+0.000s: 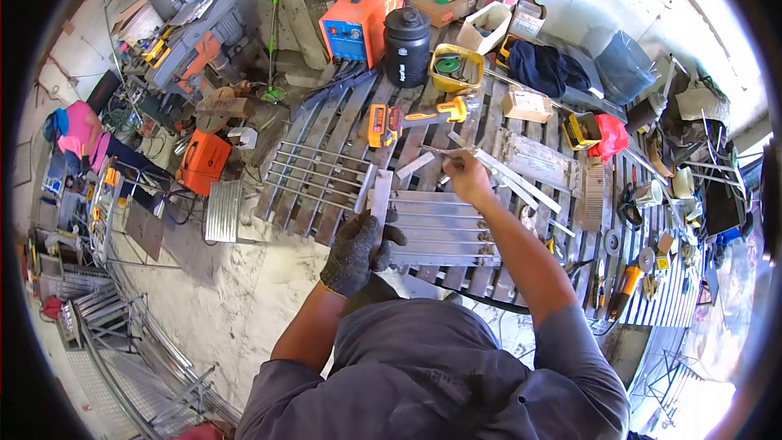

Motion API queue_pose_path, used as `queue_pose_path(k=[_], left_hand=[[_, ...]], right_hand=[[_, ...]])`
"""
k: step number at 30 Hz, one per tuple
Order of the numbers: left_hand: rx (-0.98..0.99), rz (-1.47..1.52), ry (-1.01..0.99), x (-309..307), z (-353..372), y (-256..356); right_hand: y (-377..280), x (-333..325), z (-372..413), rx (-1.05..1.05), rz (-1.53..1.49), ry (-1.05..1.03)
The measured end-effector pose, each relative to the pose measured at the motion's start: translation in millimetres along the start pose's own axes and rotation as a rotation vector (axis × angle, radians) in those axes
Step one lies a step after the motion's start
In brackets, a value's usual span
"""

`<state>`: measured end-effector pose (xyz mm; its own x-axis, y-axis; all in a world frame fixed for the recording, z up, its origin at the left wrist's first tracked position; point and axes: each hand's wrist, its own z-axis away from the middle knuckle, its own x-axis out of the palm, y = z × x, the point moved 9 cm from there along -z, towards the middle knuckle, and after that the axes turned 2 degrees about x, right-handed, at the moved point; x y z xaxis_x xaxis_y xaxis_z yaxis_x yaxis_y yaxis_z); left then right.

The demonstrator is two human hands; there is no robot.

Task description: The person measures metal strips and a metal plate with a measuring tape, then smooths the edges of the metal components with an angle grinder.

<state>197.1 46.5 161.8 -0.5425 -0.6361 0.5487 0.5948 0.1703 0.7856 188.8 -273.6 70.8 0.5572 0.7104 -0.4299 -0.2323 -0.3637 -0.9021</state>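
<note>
My left hand (358, 251), in a dark work glove, is closed around a flat pale metal strip (380, 195) that stands up from its fingers. To the right, my bare right hand (463, 173) has its fingers pinched together over the bench; a thin item shows at its fingertips, too small to name. Between and below the hands lies a slatted metal panel (444, 224). A rack of thin metal rods (314, 175) is left of the strip. Loose metal strips (517, 182) lie just right of my right hand.
Behind the hands are a cordless drill (419, 116), a black jug (406, 47), an orange machine (363, 20) and a yellow container (456, 68). An angle grinder (626, 289) lies at the right. Another person (81, 130) is at the far left, near metal frames (147, 358).
</note>
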Motion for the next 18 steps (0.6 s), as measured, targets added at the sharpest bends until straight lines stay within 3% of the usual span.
queue_pose_path(k=[1,4,6,8,15,17,18], left_hand=[[-0.031,-0.036,0.026,-6.8,-3.4,12.1],[-0.006,-0.112,0.016,-53.2,-26.3,35.1],[-0.053,-0.102,0.007,-85.9,-38.4,48.7],[-0.134,-0.126,0.021,-118.7,-42.5,67.0],[-0.203,-0.174,-0.017,-186.8,-61.6,107.9],[-0.207,-0.226,-0.028,-189.7,-63.3,117.4],[-0.210,-0.238,-0.034,-192.7,-64.7,118.0]], right_hand=[[6.1,17.2,-24.8,0.168,0.024,-0.044],[63.1,79.4,-93.9,0.615,-0.569,-0.052],[77.4,97.5,-125.4,0.831,-0.750,0.141],[78.2,103.8,-146.4,0.848,-0.814,0.397],[174.0,111.7,-178.5,0.912,-0.512,0.763],[142.8,103.4,-154.2,0.855,-0.653,0.876],[111.8,99.0,-140.2,0.788,-0.708,0.831]])
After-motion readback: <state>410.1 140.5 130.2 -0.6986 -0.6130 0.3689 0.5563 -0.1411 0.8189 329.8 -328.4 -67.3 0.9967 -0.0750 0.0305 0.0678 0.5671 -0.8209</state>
